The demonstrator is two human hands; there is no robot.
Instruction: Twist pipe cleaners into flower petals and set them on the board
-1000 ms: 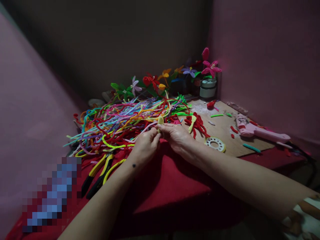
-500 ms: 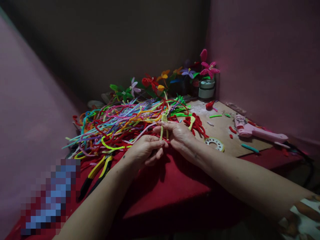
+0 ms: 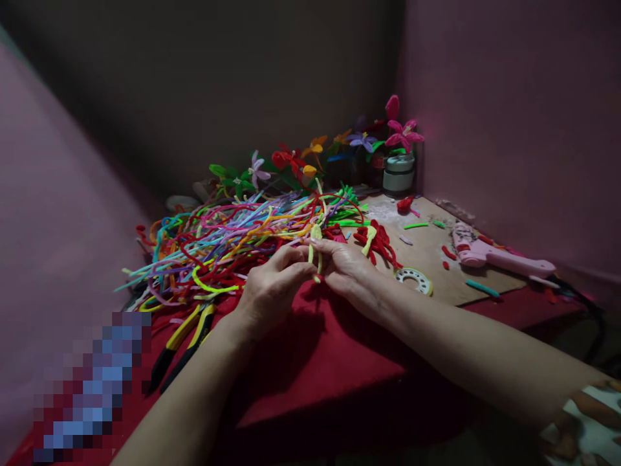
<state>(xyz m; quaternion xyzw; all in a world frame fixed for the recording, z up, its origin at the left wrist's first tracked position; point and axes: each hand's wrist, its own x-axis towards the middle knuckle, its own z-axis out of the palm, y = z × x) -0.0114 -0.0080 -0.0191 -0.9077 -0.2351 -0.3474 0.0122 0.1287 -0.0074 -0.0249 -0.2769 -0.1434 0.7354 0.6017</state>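
A pale yellow pipe cleaner (image 3: 316, 234), bent into a small loop with two ends hanging down, is pinched between both hands above the front of the table. My left hand (image 3: 277, 278) is closed, thumb and fingers gripping it from the left. From the other side my right hand (image 3: 350, 266) pinches it below the loop with the thumb and forefinger. Just behind lies a big tangle of coloured pipe cleaners (image 3: 233, 223). Right of my right hand, a yellow shaped piece (image 3: 369, 238) rests against a bundle of red pipe cleaners (image 3: 385, 246).
Yellow-black pliers (image 3: 182, 343) lie left of my left forearm. On a brown board (image 3: 436, 259) are a pink glue gun (image 3: 504, 257), a white ring-shaped roll (image 3: 413, 282) and cut scraps. Pipe-cleaner flowers (image 3: 291, 158) and a lidded jar (image 3: 398, 175) stand behind. Red cloth (image 3: 310, 369) covers the table.
My left hand has shifted up along the yellow pipe cleaner, its fingers now closer to my right hand. The pipe cleaner's lower ends show more. The view has moved slightly.
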